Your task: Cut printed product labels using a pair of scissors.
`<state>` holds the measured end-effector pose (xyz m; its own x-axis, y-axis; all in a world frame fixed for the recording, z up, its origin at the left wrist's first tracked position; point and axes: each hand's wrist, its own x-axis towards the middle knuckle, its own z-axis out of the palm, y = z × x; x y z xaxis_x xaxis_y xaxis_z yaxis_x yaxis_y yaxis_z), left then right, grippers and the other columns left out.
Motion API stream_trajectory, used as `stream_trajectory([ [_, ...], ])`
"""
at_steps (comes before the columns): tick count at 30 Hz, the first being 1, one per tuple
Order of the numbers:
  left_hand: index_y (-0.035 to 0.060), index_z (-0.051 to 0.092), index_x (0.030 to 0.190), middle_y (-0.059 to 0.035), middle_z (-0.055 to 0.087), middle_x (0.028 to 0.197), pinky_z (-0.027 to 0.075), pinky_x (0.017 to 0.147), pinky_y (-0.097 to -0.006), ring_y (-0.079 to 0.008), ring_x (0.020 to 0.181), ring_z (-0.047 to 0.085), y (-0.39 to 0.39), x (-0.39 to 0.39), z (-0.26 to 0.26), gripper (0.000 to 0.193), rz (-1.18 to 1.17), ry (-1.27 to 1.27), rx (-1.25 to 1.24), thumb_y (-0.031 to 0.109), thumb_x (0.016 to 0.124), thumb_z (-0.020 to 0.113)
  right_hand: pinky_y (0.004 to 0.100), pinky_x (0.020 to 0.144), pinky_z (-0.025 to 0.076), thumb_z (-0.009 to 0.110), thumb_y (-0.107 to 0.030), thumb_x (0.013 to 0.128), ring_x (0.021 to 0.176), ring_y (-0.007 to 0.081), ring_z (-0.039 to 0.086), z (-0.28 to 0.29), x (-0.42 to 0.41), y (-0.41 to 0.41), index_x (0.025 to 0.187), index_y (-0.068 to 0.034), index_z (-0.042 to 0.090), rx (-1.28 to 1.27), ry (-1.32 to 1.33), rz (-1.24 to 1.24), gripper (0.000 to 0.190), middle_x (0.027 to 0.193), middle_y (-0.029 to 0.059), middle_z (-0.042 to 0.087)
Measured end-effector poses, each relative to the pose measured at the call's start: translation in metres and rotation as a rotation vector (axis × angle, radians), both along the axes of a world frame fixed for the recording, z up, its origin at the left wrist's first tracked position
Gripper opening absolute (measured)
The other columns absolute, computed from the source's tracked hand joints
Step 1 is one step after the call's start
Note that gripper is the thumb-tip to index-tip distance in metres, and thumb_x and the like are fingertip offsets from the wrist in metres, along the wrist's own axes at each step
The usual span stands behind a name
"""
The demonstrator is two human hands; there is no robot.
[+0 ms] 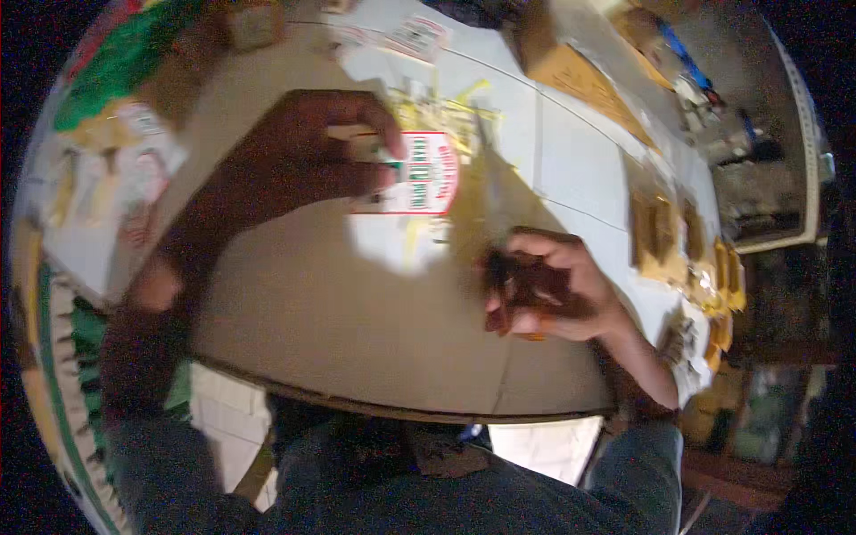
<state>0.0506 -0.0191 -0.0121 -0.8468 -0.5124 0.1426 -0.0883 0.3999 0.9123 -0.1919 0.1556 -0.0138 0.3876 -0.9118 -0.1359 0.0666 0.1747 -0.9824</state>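
Note:
My left hand pinches the left edge of a white printed label between thumb and fingers. The label has a red border, a rounded right end and green and red print. Lower right, my right hand hovers above the table with curled fingers. Motion blur and shadow hide whether anything is in it. Behind the label lies a cluster of yellow strips, too blurred to name more exactly. A bright white patch shows just below the label.
The table extends to its curved front edge before my lap. At right are several yellow-brown packets; farther back lies an orange-brown sheet or envelope. Green material sits at far left, above more printed labels.

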Motion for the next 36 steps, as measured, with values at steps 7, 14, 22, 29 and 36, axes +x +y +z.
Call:
stream_trajectory([
  [7, 0.0043, 0.066, 0.092, -0.0055, 0.066, 0.086, 0.050, 0.070, -0.0260, -0.0115, 0.077, 0.061, -0.012, 0.038, 0.043, 0.020, 0.167, 0.031, -0.357, 0.020, 0.080, 0.067, 0.0326, 0.065, 0.057, 0.070, -0.006, 0.077, 0.076, 0.0192, 0.063, -0.018, -0.012, 0.002, 0.113, -0.003, 0.049, 0.026, 0.056, -0.247, 0.042, 0.092, 0.0118, 0.061],
  [14, 0.0034, 0.061, 0.108, -0.0077, 0.063, 0.104, 0.048, 0.080, -0.0270, -0.0144, 0.092, 0.059, 0.002, 0.168, 0.076, 0.026, 0.823, 0.072, -0.286, 0.008, 0.083, 0.063, 0.0281, 0.066, 0.054, 0.067, -0.010, 0.082, 0.071, 0.0151, 0.063, -0.004, 0.000, 0.000, 0.126, 0.000, 0.045, -0.050, 0.064, -0.179, 0.050, 0.085, 0.0073, 0.063],
  [22, 0.0027, 0.063, 0.099, -0.0017, 0.065, 0.092, 0.045, 0.084, -0.0278, -0.0123, 0.089, 0.058, -0.036, 0.291, 0.019, 0.022, 0.894, -0.322, -0.325, 0.002, 0.077, 0.063, 0.0273, 0.067, 0.053, 0.067, -0.010, 0.082, 0.070, 0.0121, 0.062, -0.008, 0.000, 0.001, 0.126, -0.001, 0.045, -0.074, 0.059, -0.097, 0.050, 0.083, 0.0047, 0.062],
  [29, 0.0062, 0.058, 0.111, -0.0085, 0.056, 0.117, 0.040, 0.094, -0.0311, -0.0172, 0.107, 0.052, -0.021, 0.214, 0.039, 0.046, 0.744, -0.499, -0.458, 0.012, 0.069, 0.075, 0.0270, 0.067, 0.053, 0.066, -0.010, 0.083, 0.070, 0.0103, 0.061, -0.013, -0.002, 0.003, 0.128, -0.002, 0.044, -0.070, 0.062, -0.079, 0.050, 0.084, 0.0021, 0.060],
  [36, 0.0089, 0.061, 0.109, -0.0056, 0.061, 0.109, 0.050, 0.082, -0.0331, -0.0159, 0.099, 0.057, -0.062, 0.254, 0.024, 0.038, 0.694, -0.614, -0.333, 0.010, 0.072, 0.072, 0.0263, 0.066, 0.051, 0.067, -0.009, 0.082, 0.072, 0.0106, 0.061, -0.019, -0.002, -0.001, 0.123, 0.000, 0.046, -0.048, -0.003, -0.028, 0.046, 0.088, 0.0051, 0.062],
])
